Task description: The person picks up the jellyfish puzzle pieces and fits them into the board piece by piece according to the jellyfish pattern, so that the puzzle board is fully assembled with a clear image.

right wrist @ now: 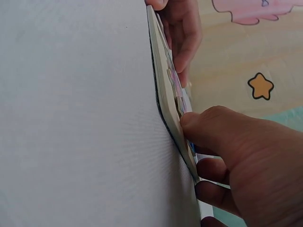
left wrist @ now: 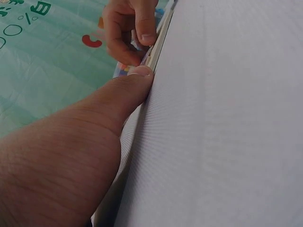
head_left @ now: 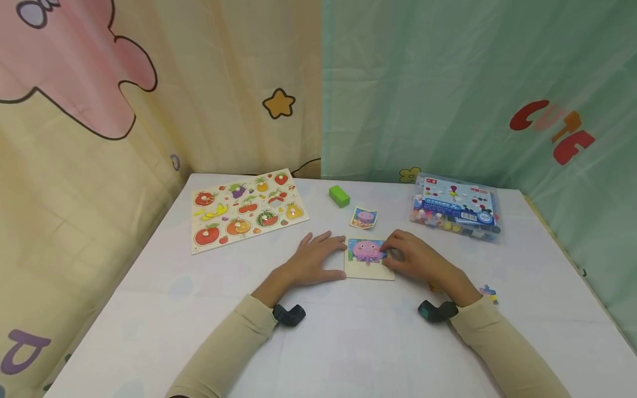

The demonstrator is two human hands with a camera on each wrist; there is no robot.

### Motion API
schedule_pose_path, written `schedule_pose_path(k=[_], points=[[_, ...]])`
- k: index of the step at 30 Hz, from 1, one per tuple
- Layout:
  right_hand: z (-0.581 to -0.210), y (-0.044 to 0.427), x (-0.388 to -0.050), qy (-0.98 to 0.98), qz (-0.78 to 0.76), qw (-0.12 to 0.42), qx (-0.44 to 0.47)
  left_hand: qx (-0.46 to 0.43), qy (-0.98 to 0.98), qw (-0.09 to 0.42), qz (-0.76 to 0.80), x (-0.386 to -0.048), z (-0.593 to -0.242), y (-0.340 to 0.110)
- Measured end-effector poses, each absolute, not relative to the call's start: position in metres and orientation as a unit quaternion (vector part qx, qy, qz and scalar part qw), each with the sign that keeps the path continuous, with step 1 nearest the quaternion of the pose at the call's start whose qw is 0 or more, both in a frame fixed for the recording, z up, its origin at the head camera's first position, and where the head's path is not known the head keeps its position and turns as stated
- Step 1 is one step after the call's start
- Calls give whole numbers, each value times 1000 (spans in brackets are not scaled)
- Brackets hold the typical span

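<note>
A small wooden jigsaw board point(head_left: 369, 272) lies flat on the table, its upper part filled with pieces of a pink octopus picture point(head_left: 366, 249) and its lower strip bare wood. My left hand point(head_left: 313, 260) rests at the board's left side, thumb at the lower corner and a fingertip at the upper one, fingers fairly straight. At the right side, my right hand point(head_left: 415, 257) pinches a jigsaw piece between thumb and fingers, low over the board; its fingers hide most of that piece. Loose jigsaw pieces point(head_left: 490, 294) lie by the right forearm, another partly under the wrist.
Above the board lies a small octopus picture card point(head_left: 364, 218), with a green block point(head_left: 339, 196) behind it. A fruit peg puzzle point(head_left: 249, 210) lies at the back left. A clear plastic box point(head_left: 456, 207) of coloured balls sits back right. Curtains hang behind the table.
</note>
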State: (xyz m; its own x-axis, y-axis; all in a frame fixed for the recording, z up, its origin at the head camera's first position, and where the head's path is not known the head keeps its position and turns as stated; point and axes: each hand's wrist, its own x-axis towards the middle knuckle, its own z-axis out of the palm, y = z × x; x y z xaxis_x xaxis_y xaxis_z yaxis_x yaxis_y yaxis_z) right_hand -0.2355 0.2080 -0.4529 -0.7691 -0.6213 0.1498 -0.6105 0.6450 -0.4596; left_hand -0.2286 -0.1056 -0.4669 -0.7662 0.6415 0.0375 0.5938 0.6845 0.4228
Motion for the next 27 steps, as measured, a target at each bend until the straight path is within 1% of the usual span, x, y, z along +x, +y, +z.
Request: schedule_pose_path(k=[7,27], points=[[-452,208,-235,909,-247,17,-335,335,917,61,206,-230,-467,-105],[-454,208,-236,904,-265,8,-334,333,918,59,207,-229,-467,-105]])
